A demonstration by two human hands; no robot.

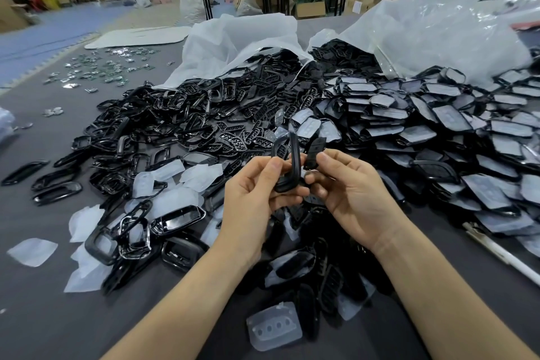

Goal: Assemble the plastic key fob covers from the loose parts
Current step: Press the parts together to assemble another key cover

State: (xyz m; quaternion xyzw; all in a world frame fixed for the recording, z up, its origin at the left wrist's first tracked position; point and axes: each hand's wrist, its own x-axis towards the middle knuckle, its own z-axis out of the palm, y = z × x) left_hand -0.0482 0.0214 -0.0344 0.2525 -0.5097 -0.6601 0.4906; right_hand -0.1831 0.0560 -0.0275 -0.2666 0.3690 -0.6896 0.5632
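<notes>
My left hand [257, 193] grips a black oval fob frame [292, 164] held upright above the table, thumb and fingers curled round its lower part. My right hand [347, 187] pinches a small black plastic insert [315, 152] just to the right of the frame, close to it. Whether the two parts touch cannot be told. Beneath and around both hands lie loose black frames [175, 114], black button plates [254, 105] and translucent white pads [172, 202] on the grey table [43, 316].
Two large plastic bags [423, 38] spill parts at the back. A heap of black shells with white liners [438, 126] fills the right side. Small metal pieces [99, 67] are scattered far left. A white tool [502, 254] lies at the right edge. A pad [274, 326] sits between my forearms.
</notes>
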